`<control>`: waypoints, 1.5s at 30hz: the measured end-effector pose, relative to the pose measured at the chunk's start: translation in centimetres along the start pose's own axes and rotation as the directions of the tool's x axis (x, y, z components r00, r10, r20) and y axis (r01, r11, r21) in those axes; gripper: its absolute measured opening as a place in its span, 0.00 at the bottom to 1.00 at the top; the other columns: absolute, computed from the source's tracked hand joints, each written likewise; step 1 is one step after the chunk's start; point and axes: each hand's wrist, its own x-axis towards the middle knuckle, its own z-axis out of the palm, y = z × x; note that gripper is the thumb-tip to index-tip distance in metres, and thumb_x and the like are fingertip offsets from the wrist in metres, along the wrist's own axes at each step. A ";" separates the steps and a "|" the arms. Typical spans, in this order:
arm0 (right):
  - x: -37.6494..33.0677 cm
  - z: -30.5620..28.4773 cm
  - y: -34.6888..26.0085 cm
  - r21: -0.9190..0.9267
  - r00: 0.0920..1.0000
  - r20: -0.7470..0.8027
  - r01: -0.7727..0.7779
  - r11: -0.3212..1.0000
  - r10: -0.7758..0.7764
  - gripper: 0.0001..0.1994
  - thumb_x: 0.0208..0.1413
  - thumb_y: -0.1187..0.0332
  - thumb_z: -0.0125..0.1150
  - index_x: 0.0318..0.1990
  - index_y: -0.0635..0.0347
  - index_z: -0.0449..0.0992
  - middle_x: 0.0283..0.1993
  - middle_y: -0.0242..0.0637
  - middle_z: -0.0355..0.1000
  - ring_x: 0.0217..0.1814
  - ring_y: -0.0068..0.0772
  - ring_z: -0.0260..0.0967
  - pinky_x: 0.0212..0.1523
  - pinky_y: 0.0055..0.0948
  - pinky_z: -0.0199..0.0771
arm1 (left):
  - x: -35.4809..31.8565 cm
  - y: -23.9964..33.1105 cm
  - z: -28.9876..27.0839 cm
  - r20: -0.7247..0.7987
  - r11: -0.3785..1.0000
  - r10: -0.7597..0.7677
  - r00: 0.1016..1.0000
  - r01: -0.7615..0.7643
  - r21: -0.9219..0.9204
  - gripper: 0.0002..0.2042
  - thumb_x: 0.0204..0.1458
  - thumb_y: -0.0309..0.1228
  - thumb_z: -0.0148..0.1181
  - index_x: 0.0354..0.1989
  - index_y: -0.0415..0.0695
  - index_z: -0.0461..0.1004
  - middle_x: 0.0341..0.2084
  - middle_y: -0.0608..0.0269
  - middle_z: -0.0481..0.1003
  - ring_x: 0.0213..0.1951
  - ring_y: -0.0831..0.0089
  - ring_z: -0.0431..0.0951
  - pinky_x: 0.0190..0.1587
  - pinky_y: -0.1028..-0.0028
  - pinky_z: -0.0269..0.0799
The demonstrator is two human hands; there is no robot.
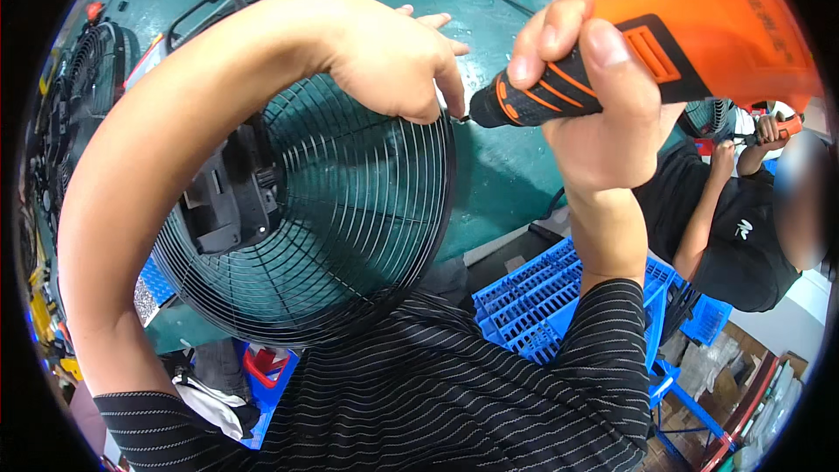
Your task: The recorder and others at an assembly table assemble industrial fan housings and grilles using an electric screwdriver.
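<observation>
**Springy wire cage below, weighty driver above**

A green tabletop (502,166) lies under the work; on it, at the near edge in front of the person's body, rests a round black fan cage (350,201); its thin, closely set wires look stiff along the rim but springy across the open face, so it would probably be light for its width, easily bent by a hard press, and best taken by the thick outer rim on two opposite sides; the orange and black driver (673,35) is held above the table beyond the cage's right side; its bulk suggests a solid weight toward the rear, while the ribbed black nose should give sure grip; the right hand (603,96) is closed around that nose, fingers on one side and thumb on the other; the left hand (389,61) is half open over the cage's far right rim, index finger bent down; whether it pinches anything cannot be told; the dark housing (229,192) at the cage's middle seems rigid and likely the heavier part; the driver's tip (464,119) sits just beside that finger.
</observation>
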 end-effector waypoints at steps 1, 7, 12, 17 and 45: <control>-0.3 0.1 0.4 0.024 0.996 -0.075 -0.044 0.999 0.046 0.27 0.53 0.69 0.64 0.59 0.66 0.60 0.27 0.39 0.70 0.25 0.31 0.71 0.29 0.28 0.75 | 0.4 -0.3 0.1 0.028 1.000 -0.022 0.999 0.022 0.006 0.26 0.49 0.27 0.53 0.61 0.49 0.71 0.70 0.50 0.54 0.74 0.43 0.36 0.73 0.47 0.28; -0.6 -0.6 0.9 -0.058 0.996 -0.047 -0.076 0.995 0.073 0.27 0.53 0.70 0.63 0.58 0.66 0.60 0.27 0.38 0.70 0.25 0.31 0.70 0.29 0.28 0.74 | 1.7 -1.9 0.7 0.048 0.995 0.080 0.996 -0.077 -0.070 0.25 0.47 0.25 0.54 0.57 0.44 0.72 0.63 0.50 0.65 0.72 0.52 0.46 0.73 0.52 0.32; -0.7 -0.9 0.5 -0.194 0.997 0.048 -0.057 0.979 0.068 0.26 0.54 0.71 0.61 0.59 0.66 0.60 0.28 0.38 0.69 0.25 0.31 0.70 0.29 0.28 0.73 | 1.3 -2.1 1.2 -0.098 0.988 0.134 0.986 -0.125 0.094 0.22 0.53 0.36 0.48 0.57 0.49 0.76 0.60 0.51 0.70 0.69 0.54 0.58 0.70 0.48 0.50; -0.8 -0.8 0.4 -0.289 0.992 0.104 -0.033 0.957 0.066 0.25 0.55 0.71 0.59 0.59 0.66 0.59 0.28 0.38 0.68 0.25 0.31 0.69 0.29 0.28 0.72 | 1.0 -1.8 0.8 -0.019 0.995 0.058 0.998 -0.059 -0.078 0.22 0.48 0.26 0.54 0.55 0.42 0.70 0.53 0.56 0.73 0.64 0.58 0.65 0.71 0.39 0.32; -0.2 0.6 0.6 -0.397 0.913 0.399 0.088 0.913 0.086 0.22 0.54 0.73 0.62 0.56 0.61 0.63 0.22 0.33 0.62 0.19 0.29 0.64 0.21 0.27 0.65 | 0.9 -2.5 2.0 -0.125 0.981 0.190 0.974 -0.192 -0.002 0.16 0.53 0.38 0.51 0.41 0.40 0.80 0.35 0.45 0.79 0.38 0.56 0.77 0.45 0.62 0.71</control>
